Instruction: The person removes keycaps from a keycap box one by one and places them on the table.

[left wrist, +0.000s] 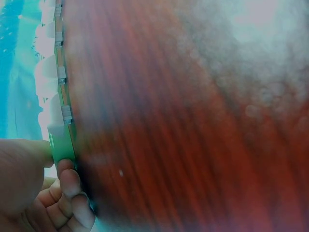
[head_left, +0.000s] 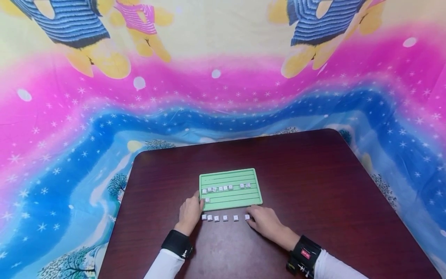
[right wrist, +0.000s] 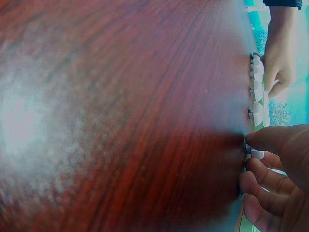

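Note:
A light green board (head_left: 230, 197) with dark lines across it lies on the table. My left hand (head_left: 190, 211) grips the board's left edge; in the left wrist view the thumb and fingers (left wrist: 70, 181) meet around its green corner. Small white keycaps (head_left: 225, 188) stand in a row across the board, and a single keycap (head_left: 207, 200) sits on a lower line by the left thumb. Below the board runs a row of loose keycaps (head_left: 225, 218). At that row's right end, my right hand (head_left: 266, 221) pinches a keycap (right wrist: 256, 154) between thumb and finger.
The dark red-brown wooden table (head_left: 324, 186) extends around the board on all sides. Behind and beside it hangs a colourful printed cloth (head_left: 216, 93). Each wrist wears a black band (head_left: 177, 244) with a device on it.

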Demonstrator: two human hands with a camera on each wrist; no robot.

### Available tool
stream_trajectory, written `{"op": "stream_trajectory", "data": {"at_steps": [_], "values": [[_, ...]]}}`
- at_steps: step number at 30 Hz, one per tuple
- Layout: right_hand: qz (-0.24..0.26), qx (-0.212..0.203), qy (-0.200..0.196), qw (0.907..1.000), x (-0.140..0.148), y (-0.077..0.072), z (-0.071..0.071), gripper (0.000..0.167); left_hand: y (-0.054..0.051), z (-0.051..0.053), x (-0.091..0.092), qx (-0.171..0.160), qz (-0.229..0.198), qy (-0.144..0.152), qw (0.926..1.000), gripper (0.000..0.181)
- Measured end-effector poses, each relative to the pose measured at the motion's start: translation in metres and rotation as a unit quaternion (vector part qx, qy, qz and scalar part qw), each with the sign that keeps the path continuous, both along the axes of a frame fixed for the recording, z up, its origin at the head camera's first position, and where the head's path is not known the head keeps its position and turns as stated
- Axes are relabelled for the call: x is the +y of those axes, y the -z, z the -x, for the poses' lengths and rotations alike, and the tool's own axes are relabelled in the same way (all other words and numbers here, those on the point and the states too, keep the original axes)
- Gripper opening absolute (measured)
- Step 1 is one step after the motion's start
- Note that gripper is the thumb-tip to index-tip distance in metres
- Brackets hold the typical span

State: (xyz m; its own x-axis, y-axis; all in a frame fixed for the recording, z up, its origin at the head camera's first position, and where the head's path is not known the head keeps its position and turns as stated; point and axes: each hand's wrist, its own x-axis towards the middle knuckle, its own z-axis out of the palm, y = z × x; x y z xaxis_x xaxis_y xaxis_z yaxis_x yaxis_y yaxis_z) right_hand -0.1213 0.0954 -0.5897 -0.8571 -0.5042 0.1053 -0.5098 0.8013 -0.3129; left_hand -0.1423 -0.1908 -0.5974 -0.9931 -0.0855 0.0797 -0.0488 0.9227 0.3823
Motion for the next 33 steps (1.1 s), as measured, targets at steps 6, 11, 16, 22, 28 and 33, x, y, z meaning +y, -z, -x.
{"op": "stream_trajectory", "data": {"at_steps": [6, 11, 16, 22, 28, 33], "values": [[-0.006, -0.003, 0.002, 1.0, 0.0005, -0.0007, -0.0003, 0.014, 0.0005, 0.0, -0.0004, -0.005, -0.001, -0.001, 1.0, 0.031], [-0.005, -0.008, 0.002, 1.0, 0.001, -0.0015, -0.0007, 0.016, 0.0011, -0.0007, -0.0002, 0.001, -0.004, -0.001, 1.0, 0.031], [0.002, -0.012, 0.001, 0.9999, 0.0013, -0.0032, -0.0006, 0.015, 0.0006, -0.0005, 0.0, 0.0, -0.003, 0.0, 1.0, 0.031], [0.012, -0.003, 0.005, 0.9999, 0.0011, -0.0063, 0.0009, 0.016, -0.0003, -0.0009, -0.0005, 0.003, 0.0, 0.002, 1.0, 0.03], [0.025, 0.005, 0.008, 0.9996, 0.0002, -0.0085, 0.0024, 0.015, -0.001, -0.0012, -0.0008, 0.007, 0.001, 0.004, 1.0, 0.033], [0.03, 0.013, 0.01, 0.9994, -0.001, -0.01, 0.0035, 0.015, -0.0006, -0.0013, -0.0006, 0.009, 0.001, 0.005, 0.9999, 0.034]]}}
